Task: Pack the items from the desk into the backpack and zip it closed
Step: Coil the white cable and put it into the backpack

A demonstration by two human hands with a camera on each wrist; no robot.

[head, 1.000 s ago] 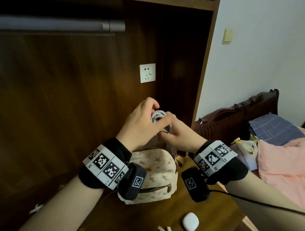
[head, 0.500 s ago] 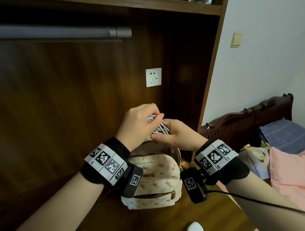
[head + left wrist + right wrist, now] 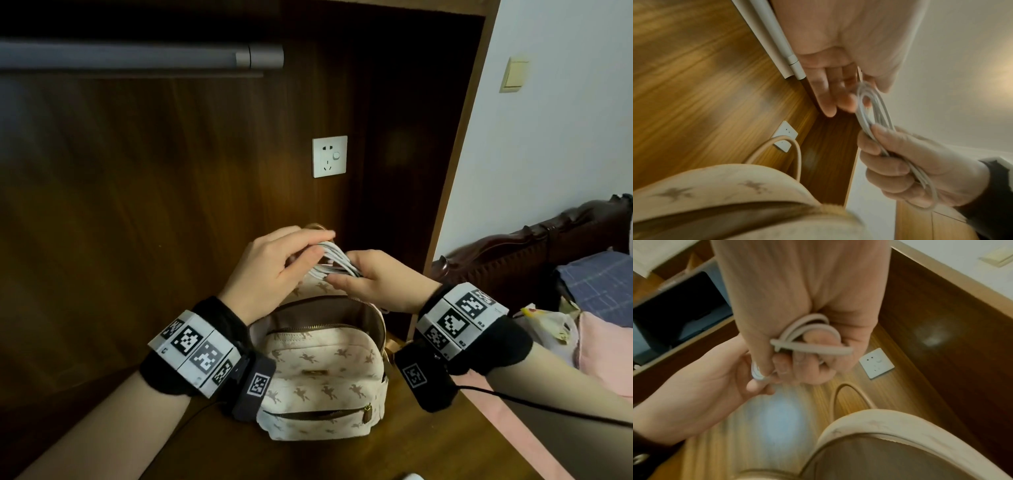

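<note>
Two hands share one coiled white cable [image 3: 334, 262] just above the backpack [image 3: 322, 373], so the packing looks to be under way and not finished. The backpack stands upright on the desk [image 3: 428, 442] with its main zip undone and its mouth gaping; what already lies inside is hidden, and the cable has not gone in yet. At the bottom edge of the head view a small white thing [image 3: 409, 477] sits on the desk, probably one more item to pack. After that, the zip remains to be closed.

The right hand [image 3: 380, 282] is curled round the bundle of loops, thumb on top, as the left wrist view shows plainly. The left hand [image 3: 274, 270] pinches the far end of the loops between its thumb and nearly straight fingers [image 3: 826, 99]. Cable and hands hover over the rear of the opening, near the carry handle [image 3: 785, 146], not touching the bag.
</note>
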